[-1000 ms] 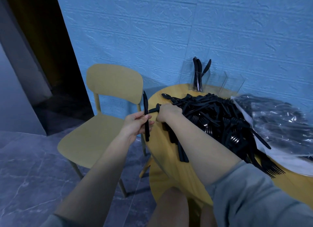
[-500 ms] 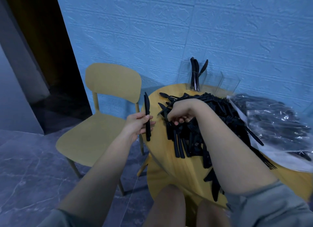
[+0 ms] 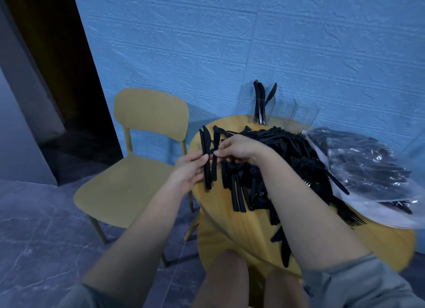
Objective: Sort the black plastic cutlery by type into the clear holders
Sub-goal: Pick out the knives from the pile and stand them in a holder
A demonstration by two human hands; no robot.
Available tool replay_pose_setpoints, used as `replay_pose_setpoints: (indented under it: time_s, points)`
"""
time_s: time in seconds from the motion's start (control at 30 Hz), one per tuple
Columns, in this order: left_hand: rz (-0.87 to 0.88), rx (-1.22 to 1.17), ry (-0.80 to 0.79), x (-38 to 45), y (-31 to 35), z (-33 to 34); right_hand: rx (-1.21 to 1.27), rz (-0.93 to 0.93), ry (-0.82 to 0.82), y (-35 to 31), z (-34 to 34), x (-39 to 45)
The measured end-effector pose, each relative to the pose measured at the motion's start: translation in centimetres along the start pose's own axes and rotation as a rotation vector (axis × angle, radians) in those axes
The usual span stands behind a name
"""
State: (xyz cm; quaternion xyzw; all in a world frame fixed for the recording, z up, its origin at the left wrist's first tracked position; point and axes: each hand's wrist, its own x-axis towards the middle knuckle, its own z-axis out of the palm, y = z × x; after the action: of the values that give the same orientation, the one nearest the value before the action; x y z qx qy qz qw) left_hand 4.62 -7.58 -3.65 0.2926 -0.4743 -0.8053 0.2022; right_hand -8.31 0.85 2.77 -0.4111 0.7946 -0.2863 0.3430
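Two hands meet over the table's (image 3: pixel 213 218) left edge. Left hand (image 3: pixel 187 171) grips two black knives (image 3: pixel 205 156) upright, fingers curled round the handles. Right hand (image 3: pixel 236 148) pinches a third knife (image 3: pixel 215 155) just beside them, blade up. Behind, a heap of black cutlery (image 3: pixel 271 170) covers the tabletop's middle; a clear plastic bag (image 3: pixel 372 170) lies along the right edge. At the far edge, clear holders (image 3: pixel 285 111) stand against the wall, the leftmost holding a few knives (image 3: pixel 261 101).
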Motion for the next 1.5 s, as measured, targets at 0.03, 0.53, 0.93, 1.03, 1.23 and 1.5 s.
replay_pose_setpoints:
  time_s: [0.03, 0.53, 0.93, 1.03, 1.23, 1.5]
  points:
    - [0.005, 0.005, -0.001, 0.0, 0.0, 0.0, -0.007, -0.012, 0.018, 0.2, 0.4, 0.2]
    - [0.025, -0.016, 0.054, 1.1, 0.8, -2.1, -0.466, -0.13, 0.444, 0.9, 0.2, 4.9]
    - [0.019, 0.002, 0.062, 2.7, 0.9, -2.8, -1.218, -0.39, 0.213, 2.0, 0.6, 7.9]
    - [0.033, 0.014, 0.055, 2.5, 0.7, -2.6, -0.953, -0.429, 0.343, 2.3, 0.1, 7.3]
    - [0.089, -0.014, 0.071, 1.6, 1.3, -1.4, -0.529, -0.419, 0.628, 1.5, -1.3, 4.7]
    - [0.193, 0.063, 0.077, 0.0, 1.7, 1.9, -0.062, -0.225, 0.602, -1.9, -0.9, 0.7]
